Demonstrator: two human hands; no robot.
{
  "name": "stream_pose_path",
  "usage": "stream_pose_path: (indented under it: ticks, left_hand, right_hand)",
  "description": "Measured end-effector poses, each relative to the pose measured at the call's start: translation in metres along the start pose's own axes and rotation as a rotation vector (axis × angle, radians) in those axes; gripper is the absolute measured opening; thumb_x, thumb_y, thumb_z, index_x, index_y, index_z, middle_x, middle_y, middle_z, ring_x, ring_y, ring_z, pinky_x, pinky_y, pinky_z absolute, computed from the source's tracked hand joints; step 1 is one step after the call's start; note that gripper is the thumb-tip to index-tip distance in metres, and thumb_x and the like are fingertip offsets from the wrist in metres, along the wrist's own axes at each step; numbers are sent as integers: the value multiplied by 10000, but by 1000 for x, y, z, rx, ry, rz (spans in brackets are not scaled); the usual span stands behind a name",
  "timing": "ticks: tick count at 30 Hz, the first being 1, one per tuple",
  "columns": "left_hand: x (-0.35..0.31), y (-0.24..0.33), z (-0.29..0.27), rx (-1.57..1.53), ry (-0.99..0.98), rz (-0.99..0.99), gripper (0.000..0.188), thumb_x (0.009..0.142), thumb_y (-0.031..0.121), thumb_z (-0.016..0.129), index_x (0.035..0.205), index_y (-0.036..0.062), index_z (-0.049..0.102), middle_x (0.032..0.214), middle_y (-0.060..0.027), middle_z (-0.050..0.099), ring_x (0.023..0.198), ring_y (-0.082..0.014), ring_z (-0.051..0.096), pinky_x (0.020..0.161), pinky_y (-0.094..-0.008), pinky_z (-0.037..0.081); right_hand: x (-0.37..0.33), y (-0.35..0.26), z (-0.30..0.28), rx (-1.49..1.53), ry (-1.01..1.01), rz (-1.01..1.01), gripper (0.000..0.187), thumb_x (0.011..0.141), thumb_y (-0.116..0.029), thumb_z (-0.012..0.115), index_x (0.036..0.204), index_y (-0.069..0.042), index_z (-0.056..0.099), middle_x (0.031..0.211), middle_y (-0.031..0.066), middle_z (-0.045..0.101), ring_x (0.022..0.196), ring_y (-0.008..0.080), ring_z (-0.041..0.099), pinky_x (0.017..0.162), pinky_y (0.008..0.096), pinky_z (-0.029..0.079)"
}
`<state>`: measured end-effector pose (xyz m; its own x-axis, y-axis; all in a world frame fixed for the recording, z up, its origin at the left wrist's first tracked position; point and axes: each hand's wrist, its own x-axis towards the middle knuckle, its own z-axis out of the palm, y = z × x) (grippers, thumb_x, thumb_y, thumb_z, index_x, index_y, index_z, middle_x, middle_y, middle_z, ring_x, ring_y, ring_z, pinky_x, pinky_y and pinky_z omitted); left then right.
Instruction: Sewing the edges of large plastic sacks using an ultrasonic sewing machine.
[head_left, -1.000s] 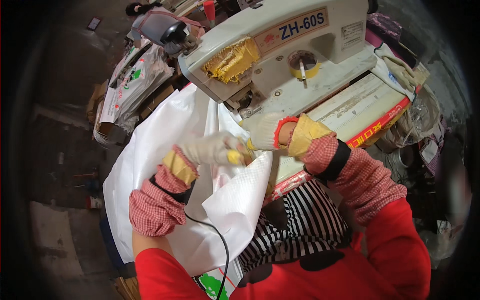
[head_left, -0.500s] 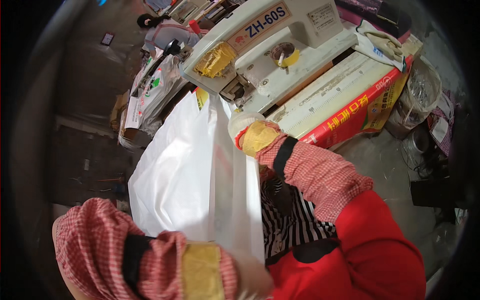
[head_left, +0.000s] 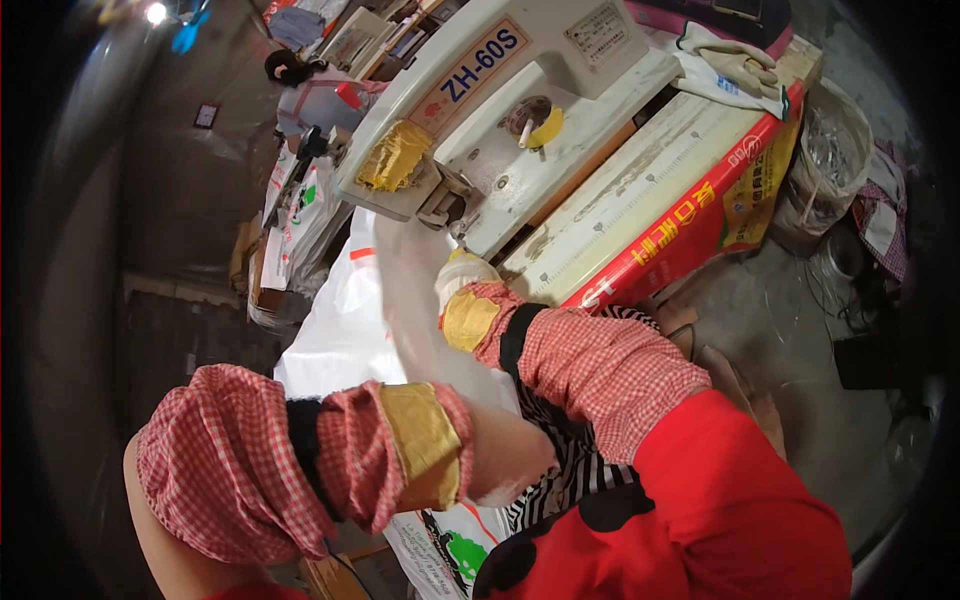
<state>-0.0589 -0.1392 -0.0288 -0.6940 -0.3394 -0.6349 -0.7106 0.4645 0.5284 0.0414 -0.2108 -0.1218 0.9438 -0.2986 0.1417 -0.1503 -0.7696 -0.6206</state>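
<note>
A white plastic bag point(head_left: 335, 345) with red print hangs below the head of a large pale sewing machine point(head_left: 500, 90). My right hand point(head_left: 465, 272), in a whitish glove, is closed on the bag's upper edge, just below the machine's needle area. Lower down, my left hand point(head_left: 510, 455) lies across the bag; its fingers are blurred and partly hidden, so their grip cannot be made out. Red checked sleeve covers with yellow patches wrap both forearms. Below the left forearm shows a printed part of white plastic point(head_left: 445, 550) with a green figure.
A long worn worktable point(head_left: 610, 200) with a red-and-yellow covered front runs beside the machine. On it lie work gloves point(head_left: 735, 72). A tape roll point(head_left: 535, 122) sits on the machine. To the right stands a lined bin point(head_left: 825, 150). Stacked white bags point(head_left: 300, 220) and another person point(head_left: 315, 100) are farther back.
The bag has shifted and folded, showing red print and a green-printed lower part. My left hand has moved up, and the right a little left and down. The whole view has shifted slightly.
</note>
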Motion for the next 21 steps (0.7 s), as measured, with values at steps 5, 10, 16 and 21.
stream_pose_path:
  ticks: [5, 10, 16, 21]
  left_hand:
    - [-3, -5, -54, -414, -92, -452, 144, 579, 170, 563, 650, 51, 603, 583, -159, 550, 568, -328, 541, 523, -414, 425]
    - [-20, -27, -42, -398, 6, -425, 151, 601, 169, 552, 652, 35, 599, 633, -163, 557, 618, -338, 546, 563, -405, 428]
    - [-42, -36, -54, -481, -28, -840, 131, 638, 159, 541, 633, 37, 587, 631, -140, 567, 616, -323, 557, 556, -396, 437]
    - [-20, -28, -39, -193, 148, -905, 109, 658, 152, 535, 652, 61, 595, 633, -130, 580, 639, -314, 578, 569, -390, 466]
  right_hand:
    - [2, 6, -1, 4, -19, -1, 188, 768, -94, 481, 865, -25, 626, 877, 175, 615, 814, 283, 606, 682, 371, 481]
    - [2, 10, -9, 5, -35, 5, 191, 770, -94, 477, 868, -20, 624, 880, 186, 611, 821, 289, 603, 692, 372, 478]
    - [-4, 16, -20, 45, -121, 35, 195, 773, -94, 472, 870, -15, 621, 883, 199, 607, 830, 297, 600, 704, 373, 475]
    - [-35, 44, -21, 344, -312, -11, 297, 759, -246, 493, 830, 12, 623, 903, 242, 587, 852, 386, 567, 727, 381, 455]
